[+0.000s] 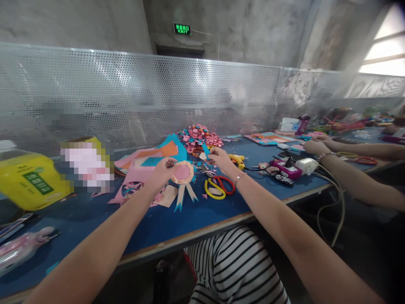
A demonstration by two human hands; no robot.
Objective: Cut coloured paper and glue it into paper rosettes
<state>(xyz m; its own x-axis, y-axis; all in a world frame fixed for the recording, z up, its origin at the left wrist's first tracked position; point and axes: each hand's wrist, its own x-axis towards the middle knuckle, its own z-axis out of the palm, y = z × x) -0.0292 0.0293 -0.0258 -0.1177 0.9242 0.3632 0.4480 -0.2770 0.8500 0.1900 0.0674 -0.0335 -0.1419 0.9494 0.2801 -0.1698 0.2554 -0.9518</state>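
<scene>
My left hand (163, 169) pinches the left edge of a paper rosette (182, 174), a pink disc in a tan ring with blue-tipped ribbon tails hanging onto the blue table (95, 215). My right hand (220, 159) reaches past it toward a heap of pink and blue paper pieces (199, 138), fingers curled around a small scrap I cannot make out. Two pairs of scissors, yellow (212, 191) and red (225, 184), lie just under my right wrist.
Coloured paper sheets (148, 160) lie behind the rosette. A yellow glue gun (237, 160), a yellow bag (30, 179) and a blurred box (87, 162) sit around. To the right, another person's arms (348, 169) rest by a power strip (308, 165). A perforated metal screen (126, 93) backs the table.
</scene>
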